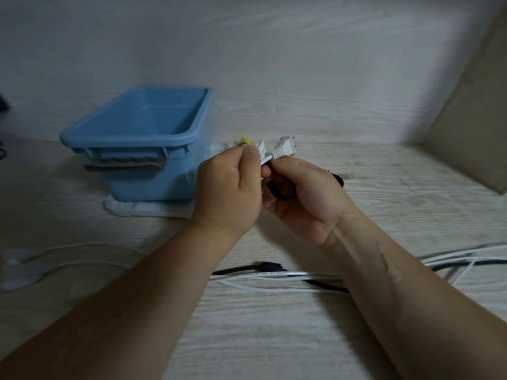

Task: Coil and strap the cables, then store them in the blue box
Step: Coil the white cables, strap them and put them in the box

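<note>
beside the blue box (129,138), left hand (230,187) pinches white cable (262,154), right hand (304,198) grips its plug (285,147); lettering (270,274) illegible.

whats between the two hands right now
Head view: the white plug cable, pinched by the left hand, spans the gap; the right hand grips a black strap against it.

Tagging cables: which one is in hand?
The white cable with the two-pin plug, held between the left hand and right hand; the black cable and other white cables lie loose on the table.
</note>
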